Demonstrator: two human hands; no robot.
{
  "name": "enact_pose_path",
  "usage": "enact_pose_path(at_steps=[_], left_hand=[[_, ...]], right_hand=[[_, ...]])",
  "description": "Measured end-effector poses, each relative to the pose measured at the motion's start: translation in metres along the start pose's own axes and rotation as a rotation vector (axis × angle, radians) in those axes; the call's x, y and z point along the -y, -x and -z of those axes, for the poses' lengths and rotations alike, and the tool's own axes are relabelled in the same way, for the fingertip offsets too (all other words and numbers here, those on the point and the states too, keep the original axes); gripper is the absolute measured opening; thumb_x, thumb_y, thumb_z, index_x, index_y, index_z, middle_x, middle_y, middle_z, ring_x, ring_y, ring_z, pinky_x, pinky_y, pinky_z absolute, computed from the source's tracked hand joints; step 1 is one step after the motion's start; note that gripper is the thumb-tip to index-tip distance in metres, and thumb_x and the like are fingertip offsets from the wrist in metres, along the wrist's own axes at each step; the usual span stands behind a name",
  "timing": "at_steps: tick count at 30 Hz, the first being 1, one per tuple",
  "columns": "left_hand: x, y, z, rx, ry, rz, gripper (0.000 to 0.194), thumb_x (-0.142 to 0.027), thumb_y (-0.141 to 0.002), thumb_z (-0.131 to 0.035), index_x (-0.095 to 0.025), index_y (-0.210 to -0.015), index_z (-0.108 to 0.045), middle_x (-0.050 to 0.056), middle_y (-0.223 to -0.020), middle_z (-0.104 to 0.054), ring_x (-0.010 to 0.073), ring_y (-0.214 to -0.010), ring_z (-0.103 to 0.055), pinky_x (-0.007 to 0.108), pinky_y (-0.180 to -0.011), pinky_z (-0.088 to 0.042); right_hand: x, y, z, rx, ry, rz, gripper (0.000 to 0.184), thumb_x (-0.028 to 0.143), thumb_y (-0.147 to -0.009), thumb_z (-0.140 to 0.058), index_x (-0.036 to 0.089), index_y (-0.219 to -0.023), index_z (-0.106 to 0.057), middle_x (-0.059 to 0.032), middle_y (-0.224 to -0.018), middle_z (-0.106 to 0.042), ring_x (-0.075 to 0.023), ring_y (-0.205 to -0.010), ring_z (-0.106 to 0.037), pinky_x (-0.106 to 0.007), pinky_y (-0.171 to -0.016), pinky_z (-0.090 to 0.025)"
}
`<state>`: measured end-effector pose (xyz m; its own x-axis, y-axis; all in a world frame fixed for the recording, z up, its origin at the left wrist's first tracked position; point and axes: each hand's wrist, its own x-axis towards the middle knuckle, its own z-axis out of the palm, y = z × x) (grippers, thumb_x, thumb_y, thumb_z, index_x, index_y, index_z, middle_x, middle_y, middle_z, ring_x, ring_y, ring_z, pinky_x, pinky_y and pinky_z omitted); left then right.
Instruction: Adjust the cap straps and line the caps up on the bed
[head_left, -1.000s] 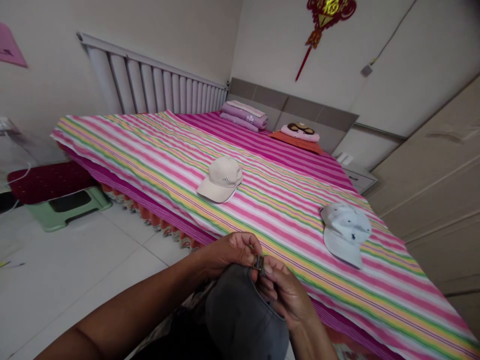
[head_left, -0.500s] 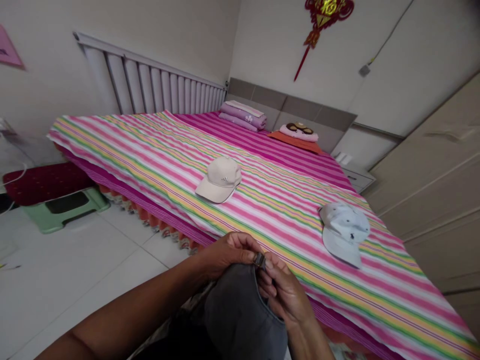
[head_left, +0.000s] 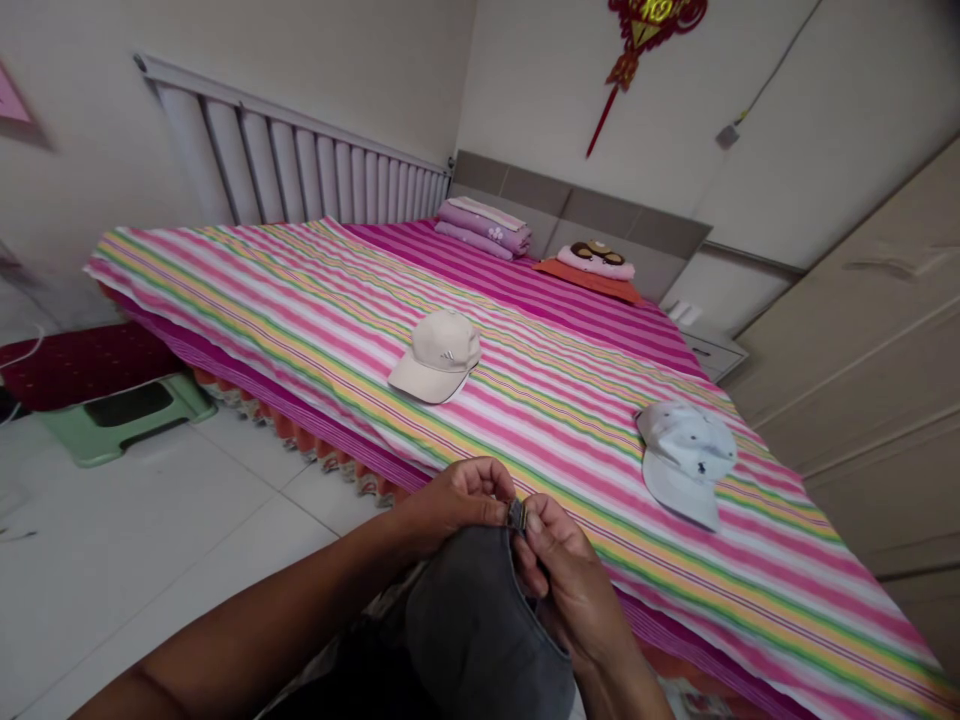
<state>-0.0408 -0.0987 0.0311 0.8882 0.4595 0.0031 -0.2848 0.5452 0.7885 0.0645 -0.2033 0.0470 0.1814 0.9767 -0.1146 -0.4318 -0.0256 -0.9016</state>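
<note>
- Holding a bare left forearm [head_left: 277, 600] slanted up from the lower left
- Pinching with the left hand [head_left: 466, 497], with index finger [head_left: 489, 467] arched over a straight thumb [head_left: 486, 513]
- Pinching with the right hand [head_left: 574, 560], close beside the left one
- Showing little of the right forearm [head_left: 632, 688] above the bottom edge

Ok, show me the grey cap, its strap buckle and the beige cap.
Grey cap [head_left: 480, 615], head view: outside of its crown.
Strap buckle [head_left: 517, 515], head view: its middle.
Beige cap [head_left: 439, 350], head view: lower front of its crown.
</note>
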Motion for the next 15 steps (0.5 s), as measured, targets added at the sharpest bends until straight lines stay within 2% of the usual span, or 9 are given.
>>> enact_pose_path(at_steps=[4, 6, 8, 10, 12, 15], left_hand=[[-0.003, -0.001, 0.0, 0.052, 0.006, 0.033, 0.028, -0.021, -0.055, -0.075, -0.013, -0.068, -0.051, -0.002, -0.06, -0.055, 0.0052, -0.048, -0.047, 0.017, -0.047, -0.032], [-0.005, -0.001, 0.0, 0.032, -0.027, 0.058, 0.028, -0.022, -0.055, -0.075, -0.013, -0.069, -0.052, -0.002, -0.06, -0.055, 0.0052, -0.048, -0.046, 0.017, -0.047, -0.031], [-0.007, -0.001, -0.001, 0.029, -0.056, 0.053, 0.028, -0.027, -0.056, -0.073, -0.012, -0.07, -0.054, -0.002, -0.059, -0.052, 0.0047, -0.048, -0.043, 0.017, -0.046, -0.03], [-0.009, -0.001, -0.003, 0.037, -0.1, 0.043, 0.032, -0.037, -0.061, -0.069, -0.011, -0.069, -0.054, -0.002, -0.057, -0.048, 0.004, -0.046, -0.039, 0.017, -0.045, -0.027], [-0.01, -0.001, -0.007, 0.007, -0.178, 0.042, 0.036, -0.044, -0.064, -0.066, -0.011, -0.066, -0.052, -0.004, -0.055, -0.045, 0.0035, -0.046, -0.035, 0.017, -0.044, -0.025], [-0.011, -0.001, -0.016, -0.046, -0.293, 0.035, 0.038, -0.044, -0.062, -0.068, -0.012, -0.062, -0.047, -0.005, -0.054, -0.043, 0.0037, -0.048, -0.033, 0.017, -0.045, -0.024]], right_hand=[[0.0, 0.003, 0.002, -0.034, 0.193, 0.059, 0.021, 0.041, -0.084, -0.049, 0.021, -0.088, -0.046, 0.0086, -0.051, -0.042, -0.0038, -0.038, -0.025, -0.015, -0.038, -0.018], [0.001, 0.004, 0.003, -0.042, 0.287, 0.152, 0.028, 0.041, -0.078, -0.056, 0.022, -0.095, -0.046, 0.0062, -0.06, -0.049, -0.0052, -0.045, -0.036, -0.015, -0.042, -0.028], [0.004, 0.005, 0.004, -0.078, 0.461, 0.274, 0.03, 0.033, -0.071, -0.064, 0.022, -0.096, -0.049, 0.0036, -0.07, -0.054, -0.0084, -0.057, -0.046, -0.019, -0.053, -0.037], [0.007, 0.006, 0.004, -0.156, 0.706, 0.374, 0.025, 0.026, -0.07, -0.064, 0.022, -0.092, -0.053, 0.002, -0.075, -0.057, -0.0114, -0.066, -0.051, -0.022, -0.061, -0.04], [0.009, 0.008, 0.004, -0.216, 0.904, 0.444, 0.019, 0.023, -0.072, -0.061, 0.022, -0.089, -0.055, 0.0015, -0.075, -0.06, -0.0132, -0.067, -0.053, -0.023, -0.062, -0.041], [0.011, 0.01, 0.003, -0.244, 1.063, 0.529, 0.016, 0.024, -0.073, -0.06, 0.022, -0.088, -0.055, 0.0007, -0.076, -0.062, -0.0148, -0.068, -0.056, -0.024, -0.062, -0.043]])
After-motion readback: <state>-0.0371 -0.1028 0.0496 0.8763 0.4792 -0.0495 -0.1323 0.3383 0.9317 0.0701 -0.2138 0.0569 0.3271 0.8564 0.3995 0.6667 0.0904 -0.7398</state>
